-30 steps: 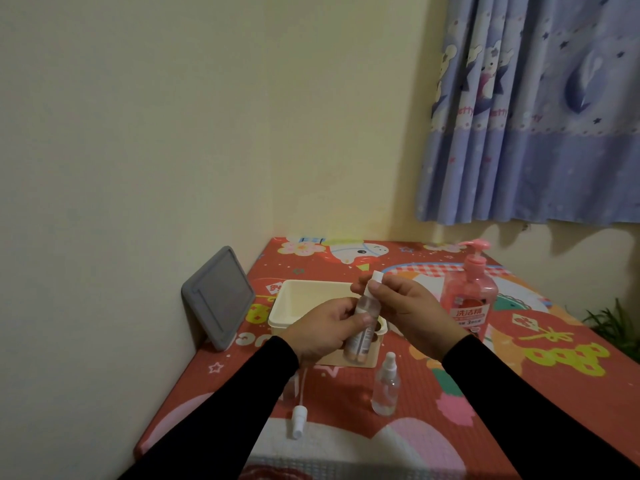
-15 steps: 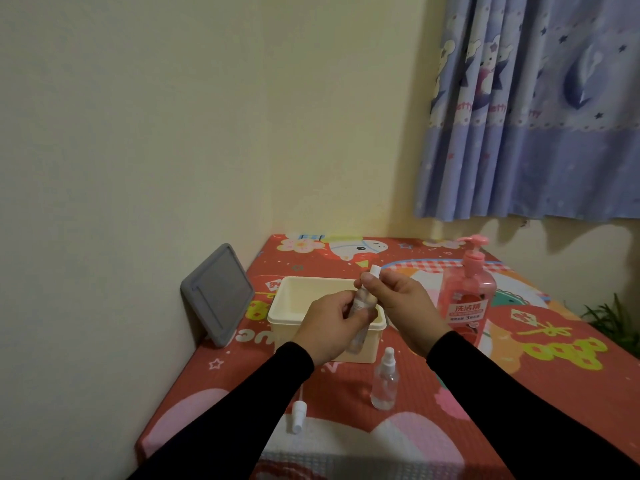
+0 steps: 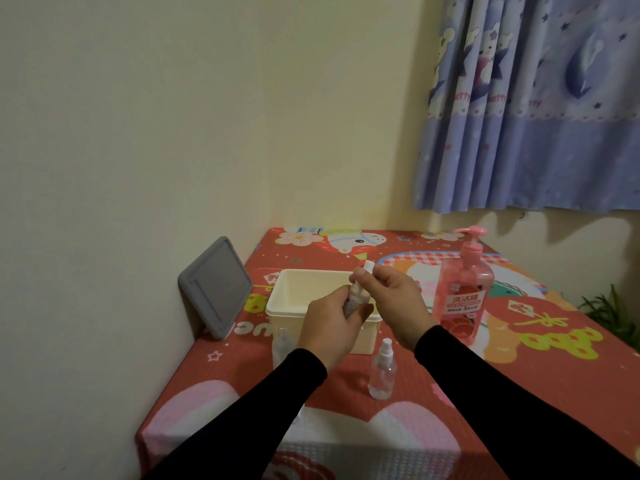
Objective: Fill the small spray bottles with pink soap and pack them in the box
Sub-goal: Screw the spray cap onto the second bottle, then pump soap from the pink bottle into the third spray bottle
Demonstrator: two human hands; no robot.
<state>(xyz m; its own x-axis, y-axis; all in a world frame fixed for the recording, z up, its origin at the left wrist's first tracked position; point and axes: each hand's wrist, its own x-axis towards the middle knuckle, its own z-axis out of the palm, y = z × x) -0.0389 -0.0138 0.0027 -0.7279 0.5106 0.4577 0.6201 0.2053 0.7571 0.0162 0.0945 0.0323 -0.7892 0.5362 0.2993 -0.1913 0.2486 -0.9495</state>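
Observation:
My left hand [image 3: 330, 322] grips the body of a small spray bottle [image 3: 459, 296] held over the cream box [image 3: 294, 289]. My right hand [image 3: 391, 299] pinches the bottle's white spray cap [image 3: 367, 266] at the top. A second small clear spray bottle [image 3: 382, 370] stands upright on the table just in front of the box. The big pink soap pump bottle [image 3: 464, 292] stands to the right of my right hand. Another clear bottle [image 3: 282, 341] shows faintly at the box's front left, partly hidden by my left arm.
A grey tablet-like panel [image 3: 216, 289] leans against the wall left of the box. The table carries a red cartoon-print cloth [image 3: 536, 341]. A blue curtain [image 3: 530, 105] hangs at the upper right, and a green plant [image 3: 613, 313] sits past the table's right edge.
Both hands with the small bottle have risen and moved further over the box. The loose white part near my left arm is now hidden behind the sleeve.

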